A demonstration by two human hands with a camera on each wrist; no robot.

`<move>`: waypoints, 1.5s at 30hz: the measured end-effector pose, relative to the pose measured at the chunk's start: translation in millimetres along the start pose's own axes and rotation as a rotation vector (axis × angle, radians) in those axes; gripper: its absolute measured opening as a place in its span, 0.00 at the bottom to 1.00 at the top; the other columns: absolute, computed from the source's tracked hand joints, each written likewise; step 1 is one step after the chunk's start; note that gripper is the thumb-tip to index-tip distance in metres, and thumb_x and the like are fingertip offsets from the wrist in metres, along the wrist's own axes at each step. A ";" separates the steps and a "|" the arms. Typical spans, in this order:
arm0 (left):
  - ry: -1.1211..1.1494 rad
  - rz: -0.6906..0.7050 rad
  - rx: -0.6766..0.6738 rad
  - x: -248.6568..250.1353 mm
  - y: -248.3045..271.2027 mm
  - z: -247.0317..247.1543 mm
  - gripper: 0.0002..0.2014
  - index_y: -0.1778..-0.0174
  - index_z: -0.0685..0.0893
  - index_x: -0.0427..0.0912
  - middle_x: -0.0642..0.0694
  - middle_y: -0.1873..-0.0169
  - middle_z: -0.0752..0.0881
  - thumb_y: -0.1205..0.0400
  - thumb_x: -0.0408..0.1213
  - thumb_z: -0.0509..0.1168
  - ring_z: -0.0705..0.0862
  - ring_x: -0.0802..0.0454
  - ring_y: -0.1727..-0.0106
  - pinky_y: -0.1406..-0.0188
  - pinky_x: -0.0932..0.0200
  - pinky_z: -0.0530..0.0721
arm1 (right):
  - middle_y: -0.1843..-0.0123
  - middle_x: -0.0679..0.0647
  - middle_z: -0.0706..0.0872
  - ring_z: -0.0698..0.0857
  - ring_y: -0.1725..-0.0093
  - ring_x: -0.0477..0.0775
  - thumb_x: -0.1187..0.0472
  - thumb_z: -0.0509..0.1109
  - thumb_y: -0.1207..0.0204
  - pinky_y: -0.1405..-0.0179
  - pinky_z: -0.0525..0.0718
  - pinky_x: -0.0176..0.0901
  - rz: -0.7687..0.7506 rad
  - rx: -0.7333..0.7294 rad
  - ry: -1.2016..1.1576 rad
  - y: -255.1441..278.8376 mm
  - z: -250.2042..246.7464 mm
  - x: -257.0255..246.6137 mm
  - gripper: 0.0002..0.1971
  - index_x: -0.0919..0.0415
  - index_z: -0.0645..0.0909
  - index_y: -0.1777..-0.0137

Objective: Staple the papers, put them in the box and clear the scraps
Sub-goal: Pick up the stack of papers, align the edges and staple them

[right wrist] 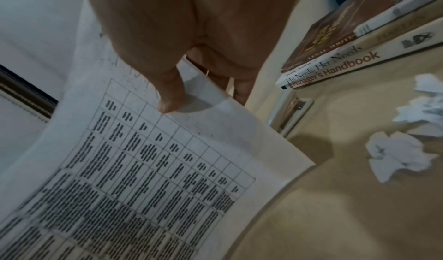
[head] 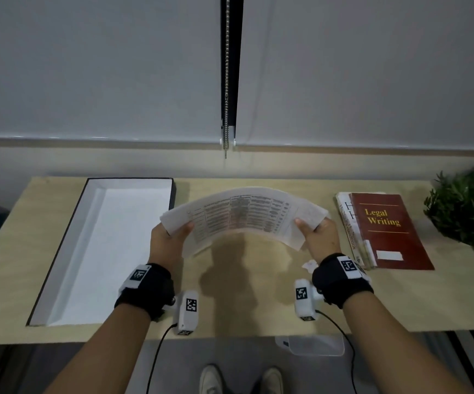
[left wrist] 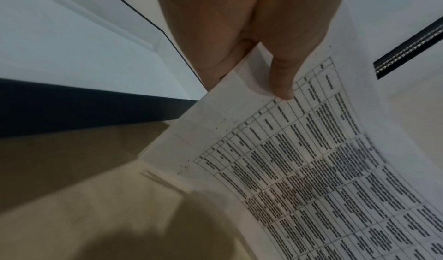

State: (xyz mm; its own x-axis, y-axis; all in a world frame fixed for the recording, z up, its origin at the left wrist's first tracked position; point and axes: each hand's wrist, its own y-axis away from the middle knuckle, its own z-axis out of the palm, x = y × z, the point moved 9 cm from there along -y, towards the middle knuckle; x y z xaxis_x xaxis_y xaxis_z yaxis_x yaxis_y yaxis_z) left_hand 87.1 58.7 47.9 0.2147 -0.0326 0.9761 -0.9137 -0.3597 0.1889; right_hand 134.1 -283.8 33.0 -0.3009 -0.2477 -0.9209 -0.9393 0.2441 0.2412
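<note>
Papers (head: 244,214): you held them bowed above the counter (head: 258,280), left hand (head: 165,243) and right hand (head: 322,237) each clamped on one end. Box (head: 68,251): empty, left. Scraps (right wrist: 402,154): uncleared; stapling could not be confirmed.

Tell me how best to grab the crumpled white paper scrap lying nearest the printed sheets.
Pinch the crumpled white paper scrap across its raised, creased middle, coming straight down from above: it lies loose on the beige desk, bunched up rather than flat.
</note>
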 end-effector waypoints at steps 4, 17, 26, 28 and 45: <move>-0.068 -0.075 -0.023 -17.1 1.3 2.6 0.07 0.48 0.82 0.38 0.50 0.62 0.85 0.20 0.24 0.66 0.85 0.47 0.59 0.80 0.74 0.80 | 0.46 0.59 0.88 0.86 0.43 0.63 0.68 0.70 0.23 0.48 0.86 0.52 0.057 -0.065 0.055 2.5 11.1 11.6 0.11 0.63 0.84 0.41; -0.125 -0.119 -0.002 -22.7 -4.5 0.3 0.08 0.48 0.84 0.34 0.39 0.55 0.86 0.21 0.26 0.68 0.85 0.42 0.54 0.59 0.55 0.85 | 0.38 0.63 0.87 0.85 0.39 0.63 0.67 0.70 0.23 0.42 0.84 0.53 0.087 -0.025 0.062 -2.2 3.9 11.2 0.14 0.65 0.83 0.38; -0.604 0.355 -0.177 130.6 -14.6 13.8 0.06 0.56 0.88 0.40 0.42 0.62 0.90 0.21 0.37 0.67 0.87 0.43 0.61 0.62 0.49 0.85 | 0.22 0.49 0.71 0.69 0.23 0.50 0.53 0.83 0.39 0.22 0.66 0.53 -0.424 0.003 0.359 18.5 -14.7 -126.6 0.45 0.47 0.65 0.23; -0.730 0.477 -0.231 157.2 0.0 29.6 0.06 0.63 0.84 0.43 0.42 0.69 0.88 0.20 0.38 0.66 0.85 0.41 0.65 0.66 0.49 0.82 | 0.25 0.47 0.75 0.72 0.25 0.49 0.47 0.83 0.40 0.23 0.67 0.54 -0.519 -0.161 0.508 35.2 17.4 -152.5 0.43 0.45 0.68 0.25; 0.102 0.108 -0.289 85.8 -5.1 38.1 0.15 0.38 0.83 0.44 0.41 0.42 0.89 0.21 0.35 0.69 0.89 0.47 0.42 0.43 0.50 0.88 | 0.54 0.41 0.89 0.87 0.52 0.39 0.62 0.72 0.24 0.51 0.81 0.37 -0.067 -0.195 -0.168 31.3 27.9 -71.4 0.08 0.53 0.86 0.46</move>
State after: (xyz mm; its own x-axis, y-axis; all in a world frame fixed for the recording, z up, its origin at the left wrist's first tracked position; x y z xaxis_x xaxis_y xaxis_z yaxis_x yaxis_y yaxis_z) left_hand 123.3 22.2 126.7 0.0886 0.0424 0.9952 -0.9927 -0.0787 0.0917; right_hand 130.7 -232.3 97.8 -0.2204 -0.0938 -0.9709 -0.9752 0.0434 0.2172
